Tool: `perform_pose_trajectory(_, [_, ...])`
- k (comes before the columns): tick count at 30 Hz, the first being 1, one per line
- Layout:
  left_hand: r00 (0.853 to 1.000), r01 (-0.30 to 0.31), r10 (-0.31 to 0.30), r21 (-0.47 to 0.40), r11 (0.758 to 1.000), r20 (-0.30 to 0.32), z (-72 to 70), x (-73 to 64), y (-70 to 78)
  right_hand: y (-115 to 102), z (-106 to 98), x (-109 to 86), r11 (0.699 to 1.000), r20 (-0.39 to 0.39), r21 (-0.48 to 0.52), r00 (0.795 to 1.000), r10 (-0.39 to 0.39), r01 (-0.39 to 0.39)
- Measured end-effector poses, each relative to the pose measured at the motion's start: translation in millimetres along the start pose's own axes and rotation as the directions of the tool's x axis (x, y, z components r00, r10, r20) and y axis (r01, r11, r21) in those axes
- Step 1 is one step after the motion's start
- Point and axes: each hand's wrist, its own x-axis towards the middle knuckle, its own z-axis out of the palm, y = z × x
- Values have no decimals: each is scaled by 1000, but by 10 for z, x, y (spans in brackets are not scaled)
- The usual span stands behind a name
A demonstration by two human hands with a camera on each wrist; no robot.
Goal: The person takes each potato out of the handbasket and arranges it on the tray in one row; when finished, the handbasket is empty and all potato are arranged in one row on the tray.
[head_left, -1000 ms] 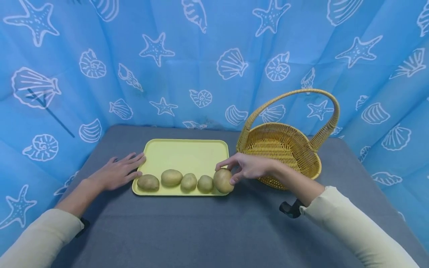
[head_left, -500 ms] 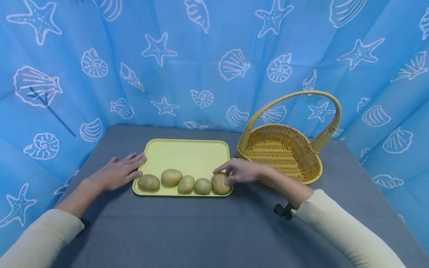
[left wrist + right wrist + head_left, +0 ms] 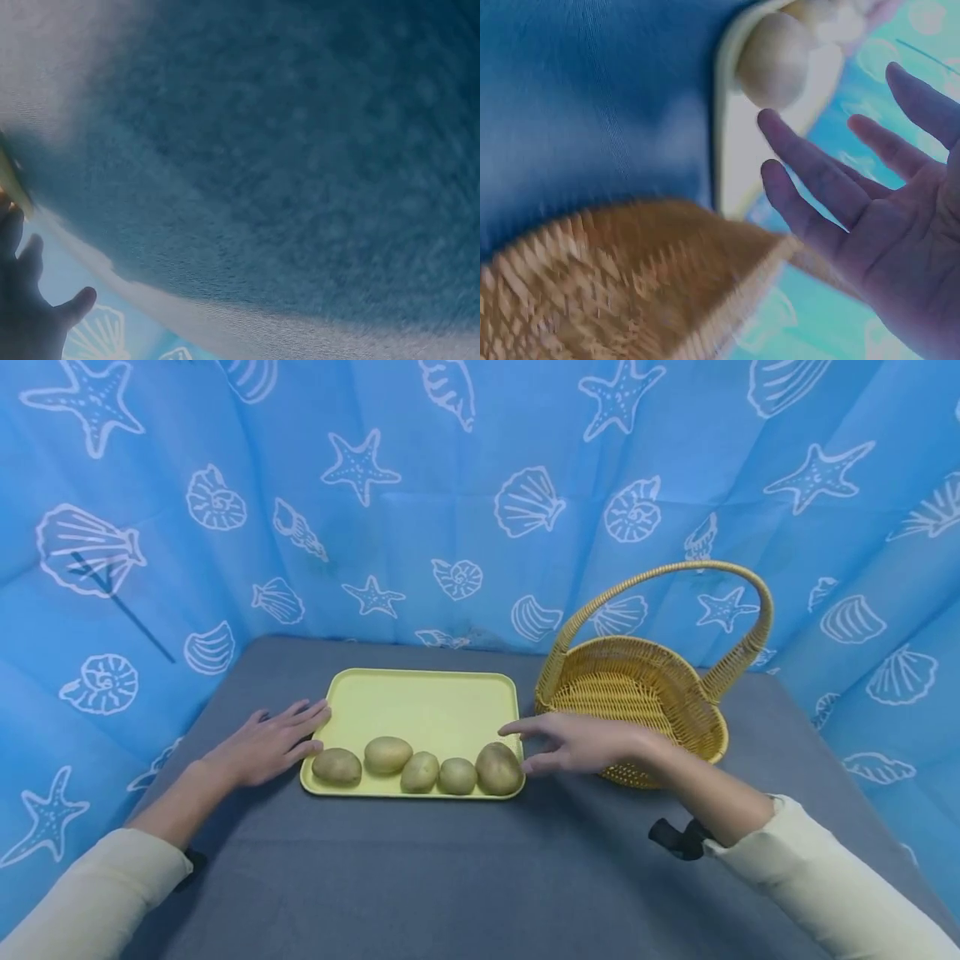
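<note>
Several potatoes lie along the near side of a yellow tray (image 3: 423, 702) in the head view. The largest potato (image 3: 499, 769) sits in the tray's near right corner. Just right of it, my right hand (image 3: 573, 743) hovers with its fingers extended and holds nothing; the right wrist view shows the spread fingers apart from that potato (image 3: 774, 61). With fingers stretched out, my left hand (image 3: 266, 745) touches the tray's left edge, near the leftmost potato (image 3: 337, 766). Only part of the left hand (image 3: 34, 300) shows in the left wrist view.
A yellow wicker basket (image 3: 637, 693) with a tall arched handle stands right of the tray, partly behind my right forearm. A grey cloth (image 3: 420, 868) covers the table. A blue curtain (image 3: 450, 510) with shell and starfish prints hangs behind.
My right hand has let go of the largest potato and drawn off to the right. Earlier that potato shifted left, nudging two smaller ones along. My left hand stays at the tray's edge.
</note>
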Motion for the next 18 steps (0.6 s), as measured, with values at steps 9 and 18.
perform_pose_trajectory(9, [1000, -3, 2, 110, 994, 7, -56, -12, -25, -101, -536, -850, 992, -385, -127, 920, -67, 19])
perform_pose_trajectory(18, [999, 40, -38, 90, 995, -25, -169, 27, 16, 209, -749, -1518, 981, -830, -176, 548, -106, -76])
